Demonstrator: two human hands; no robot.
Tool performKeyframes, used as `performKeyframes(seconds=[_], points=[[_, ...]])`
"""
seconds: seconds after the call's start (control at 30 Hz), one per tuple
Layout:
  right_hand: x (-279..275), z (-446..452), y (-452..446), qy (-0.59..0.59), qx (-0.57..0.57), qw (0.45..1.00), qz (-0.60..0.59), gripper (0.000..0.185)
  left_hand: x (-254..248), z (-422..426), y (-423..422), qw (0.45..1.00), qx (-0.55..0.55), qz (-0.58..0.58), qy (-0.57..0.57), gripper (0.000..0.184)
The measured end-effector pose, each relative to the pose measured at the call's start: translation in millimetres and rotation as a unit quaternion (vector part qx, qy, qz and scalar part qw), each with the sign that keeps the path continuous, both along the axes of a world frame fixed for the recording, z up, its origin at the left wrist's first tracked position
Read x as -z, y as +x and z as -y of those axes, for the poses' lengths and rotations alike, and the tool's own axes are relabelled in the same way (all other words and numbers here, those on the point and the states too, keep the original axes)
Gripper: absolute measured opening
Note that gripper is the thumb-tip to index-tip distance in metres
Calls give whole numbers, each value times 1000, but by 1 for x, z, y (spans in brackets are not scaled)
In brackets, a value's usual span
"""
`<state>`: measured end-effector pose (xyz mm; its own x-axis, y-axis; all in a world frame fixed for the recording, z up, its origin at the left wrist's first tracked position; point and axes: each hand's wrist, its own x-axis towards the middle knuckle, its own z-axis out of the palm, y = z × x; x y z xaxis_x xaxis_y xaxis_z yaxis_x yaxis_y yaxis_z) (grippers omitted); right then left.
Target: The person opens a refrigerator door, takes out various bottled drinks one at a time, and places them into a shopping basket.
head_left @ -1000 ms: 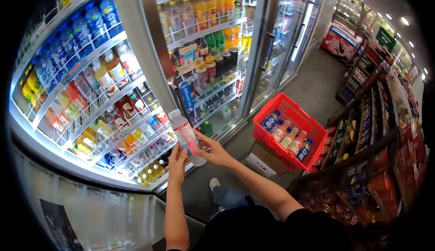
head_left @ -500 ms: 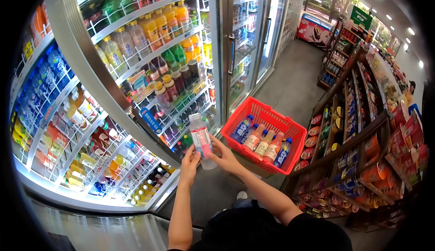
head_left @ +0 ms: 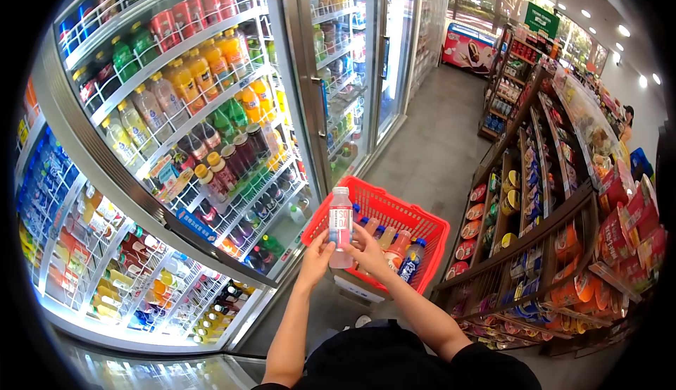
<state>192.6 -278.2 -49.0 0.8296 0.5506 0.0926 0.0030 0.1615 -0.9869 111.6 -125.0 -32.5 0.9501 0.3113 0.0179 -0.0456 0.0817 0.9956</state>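
A clear soda bottle (head_left: 341, 215) with a white cap and a white, red and blue label stands upright between my two hands. My left hand (head_left: 318, 255) pinches its lower left side, and my right hand (head_left: 366, 249) grips it from the right. Just behind and below the bottle sits a red plastic shopping basket (head_left: 431, 215). Inside lie several drinks, among them a pink bottle (head_left: 398, 247) and a blue-labelled bottle (head_left: 412, 259). The held bottle and my hands hide the basket's left part.
On the left, lit drinks fridges hold rows of bottles and cans, such as orange juice bottles (head_left: 201, 72). A fridge door frame (head_left: 158, 203) slants past my left side. Brown snack shelves (head_left: 517, 249) line the right. A grey floor aisle (head_left: 415, 131) runs ahead between them.
My hands and the soda bottle have shifted right, from beside the fridge to in front of the basket. The bottle has turned more upright, its label facing me. The view has turned slightly.
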Motion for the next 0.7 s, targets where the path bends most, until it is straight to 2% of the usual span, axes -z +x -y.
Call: performKeyframes(seconds=[0.03,0.17,0.23,0.37,0.47,0.53,0.57,0.63,0.67,0.7], points=[[10,9,10,3,-5,1000,-2,76,11,3,9,999,30,-12,11,51],[25,32,23,11,-16,1000,-5,72,43,24,30,999,37,-26,18,48],[28,34,27,29,-11,1000,-2,70,43,28,37,997,51,-51,32,48],[36,45,41,80,-2,995,-67,71,38,37,67,991,84,-78,74,47],[39,50,47,36,37,993,-109,69,45,38,78,988,99,-81,88,47],[38,52,53,-23,29,988,-150,66,45,35,84,960,122,-142,206,51],[43,51,57,-29,34,987,-155,66,50,33,90,961,128,-145,200,51],[60,44,59,-127,47,980,-142,61,60,24,92,949,168,-101,249,53],[74,42,62,-137,44,979,-147,61,69,21,93,951,166,-106,239,53],[91,34,70,-178,53,979,-85,59,75,11,100,949,190,-129,215,53]])
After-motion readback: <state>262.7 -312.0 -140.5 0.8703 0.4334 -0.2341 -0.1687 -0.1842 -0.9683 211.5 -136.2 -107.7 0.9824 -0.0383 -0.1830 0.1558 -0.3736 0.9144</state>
